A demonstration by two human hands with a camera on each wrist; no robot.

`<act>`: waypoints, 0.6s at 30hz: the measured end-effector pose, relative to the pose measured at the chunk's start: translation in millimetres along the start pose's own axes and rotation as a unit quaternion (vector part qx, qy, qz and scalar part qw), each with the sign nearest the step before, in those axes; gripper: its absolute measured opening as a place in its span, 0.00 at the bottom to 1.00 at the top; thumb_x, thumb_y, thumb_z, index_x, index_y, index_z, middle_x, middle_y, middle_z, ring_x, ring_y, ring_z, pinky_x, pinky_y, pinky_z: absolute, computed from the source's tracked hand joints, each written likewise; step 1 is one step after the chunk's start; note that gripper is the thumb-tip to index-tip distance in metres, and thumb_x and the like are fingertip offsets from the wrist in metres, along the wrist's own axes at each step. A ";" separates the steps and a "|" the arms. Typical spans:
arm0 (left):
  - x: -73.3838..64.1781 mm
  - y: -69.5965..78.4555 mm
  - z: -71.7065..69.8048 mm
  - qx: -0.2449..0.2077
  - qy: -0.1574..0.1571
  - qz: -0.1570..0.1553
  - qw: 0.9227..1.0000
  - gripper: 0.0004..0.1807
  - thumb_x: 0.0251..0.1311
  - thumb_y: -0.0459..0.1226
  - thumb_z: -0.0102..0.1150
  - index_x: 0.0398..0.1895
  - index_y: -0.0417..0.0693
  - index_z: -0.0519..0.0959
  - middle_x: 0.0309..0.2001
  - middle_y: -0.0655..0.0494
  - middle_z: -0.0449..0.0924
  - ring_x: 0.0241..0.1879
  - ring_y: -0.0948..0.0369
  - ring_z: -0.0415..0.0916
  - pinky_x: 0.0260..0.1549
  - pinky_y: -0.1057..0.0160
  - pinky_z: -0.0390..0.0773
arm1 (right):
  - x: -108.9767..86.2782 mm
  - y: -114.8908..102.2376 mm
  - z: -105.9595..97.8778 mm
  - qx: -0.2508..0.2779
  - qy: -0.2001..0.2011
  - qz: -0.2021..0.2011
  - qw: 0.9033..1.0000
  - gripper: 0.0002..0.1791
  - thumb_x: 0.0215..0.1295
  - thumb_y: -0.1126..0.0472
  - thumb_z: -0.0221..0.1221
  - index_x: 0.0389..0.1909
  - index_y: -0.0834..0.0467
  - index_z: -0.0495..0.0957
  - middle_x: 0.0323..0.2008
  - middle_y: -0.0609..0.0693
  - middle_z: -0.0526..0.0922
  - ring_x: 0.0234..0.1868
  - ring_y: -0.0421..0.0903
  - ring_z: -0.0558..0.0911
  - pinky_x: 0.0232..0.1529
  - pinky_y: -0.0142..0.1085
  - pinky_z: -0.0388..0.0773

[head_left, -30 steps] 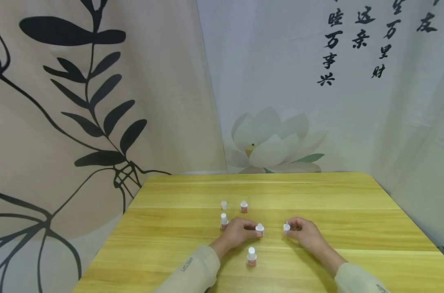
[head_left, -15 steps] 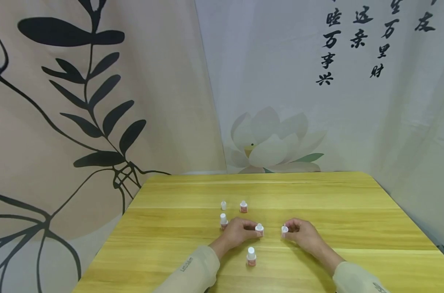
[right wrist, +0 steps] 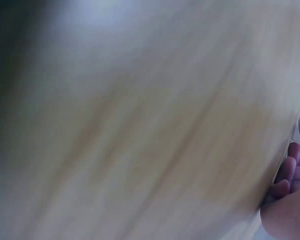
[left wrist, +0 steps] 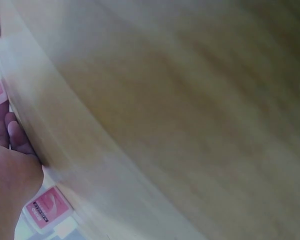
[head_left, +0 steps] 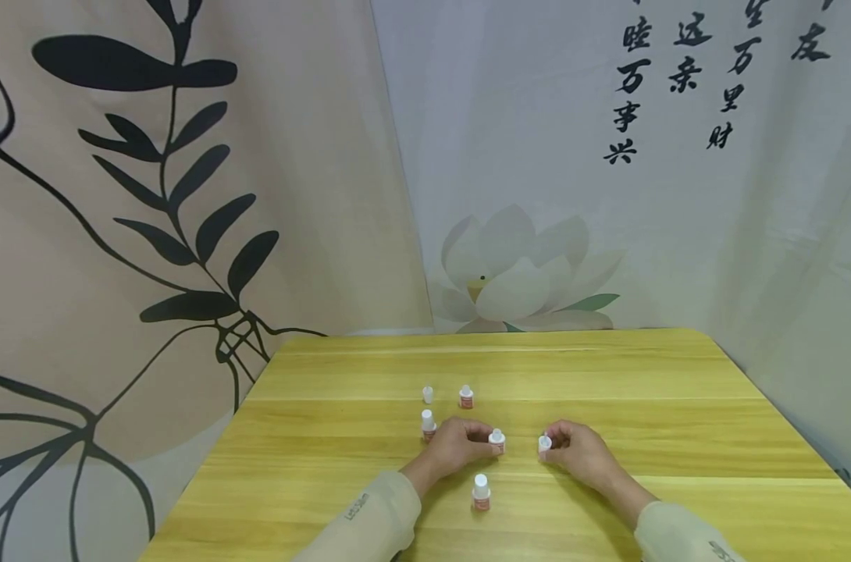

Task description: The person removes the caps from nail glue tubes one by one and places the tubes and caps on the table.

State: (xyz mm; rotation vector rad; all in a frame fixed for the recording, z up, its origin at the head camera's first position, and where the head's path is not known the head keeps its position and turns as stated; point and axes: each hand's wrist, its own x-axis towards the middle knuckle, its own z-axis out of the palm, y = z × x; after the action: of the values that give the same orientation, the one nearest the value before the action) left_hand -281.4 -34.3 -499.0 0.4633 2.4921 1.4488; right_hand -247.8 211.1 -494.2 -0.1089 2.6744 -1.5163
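In the head view my left hand (head_left: 458, 447) pinches a small bottle (head_left: 496, 442) with a pink label and a bare white nozzle, upright at the table. To its right, my right hand (head_left: 580, 450) holds a small white cap (head_left: 544, 443) between thumb and fingers, apart from the bottle. A capped bottle (head_left: 429, 426) stands just left of my left hand, and another capped bottle (head_left: 481, 493) is nearer the front. Farther back are a bottle (head_left: 466, 397) without a cap and a loose white cap (head_left: 428, 395). The right wrist view cuts off what my right hand (right wrist: 287, 202) holds.
All this is on a yellow wood-grain table (head_left: 650, 390). Behind it hangs a printed curtain (head_left: 327, 156) with dark leaves, a pale lotus and black characters. One labelled bottle (left wrist: 49, 209) shows beside the wrist in the left wrist view.
My right hand has shifted slightly left and down with the cap, closer to the held bottle. The left hand keeps its grip in place.
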 end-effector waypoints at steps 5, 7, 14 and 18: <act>-1.7 1.9 0.1 0.001 0.003 0.002 1.000 0.12 0.54 0.42 0.74 0.41 0.51 0.87 0.37 0.66 0.84 0.39 0.67 0.77 0.44 0.64 0.78 | 0.1 1.7 0.2 0.011 -0.007 -0.005 1.000 0.15 0.54 0.70 0.70 0.42 0.64 0.79 0.35 0.49 0.79 0.36 0.45 0.77 0.35 0.33 0.77; -2.3 2.6 0.4 -0.002 0.004 0.002 1.000 0.12 0.54 0.41 0.74 0.41 0.51 0.87 0.37 0.65 0.84 0.39 0.67 0.77 0.44 0.64 0.78 | 0.0 2.5 -0.1 0.019 -0.011 -0.004 1.000 0.16 0.54 0.70 0.70 0.44 0.65 0.79 0.36 0.50 0.79 0.36 0.45 0.77 0.35 0.33 0.77; -2.4 2.8 1.5 -0.011 0.004 0.001 1.000 0.13 0.53 0.39 0.75 0.43 0.50 0.86 0.38 0.64 0.84 0.39 0.66 0.78 0.43 0.64 0.79 | -1.3 3.7 -1.9 0.028 -0.018 0.002 0.999 0.22 0.54 0.69 0.70 0.50 0.67 0.77 0.38 0.52 0.79 0.38 0.47 0.77 0.36 0.32 0.77; -2.1 2.1 1.5 0.002 0.005 0.001 1.000 0.14 0.53 0.39 0.75 0.44 0.49 0.86 0.38 0.64 0.84 0.39 0.67 0.78 0.43 0.64 0.79 | -1.5 4.6 -2.3 0.035 -0.024 0.001 0.999 0.24 0.54 0.69 0.70 0.52 0.68 0.76 0.40 0.54 0.78 0.39 0.47 0.76 0.36 0.32 0.77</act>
State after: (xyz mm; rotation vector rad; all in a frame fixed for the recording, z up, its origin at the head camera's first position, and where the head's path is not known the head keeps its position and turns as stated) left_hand -278.6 -32.9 -497.8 0.4594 2.5032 1.4513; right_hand -246.7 215.6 -497.0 -0.1388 2.5805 -1.5842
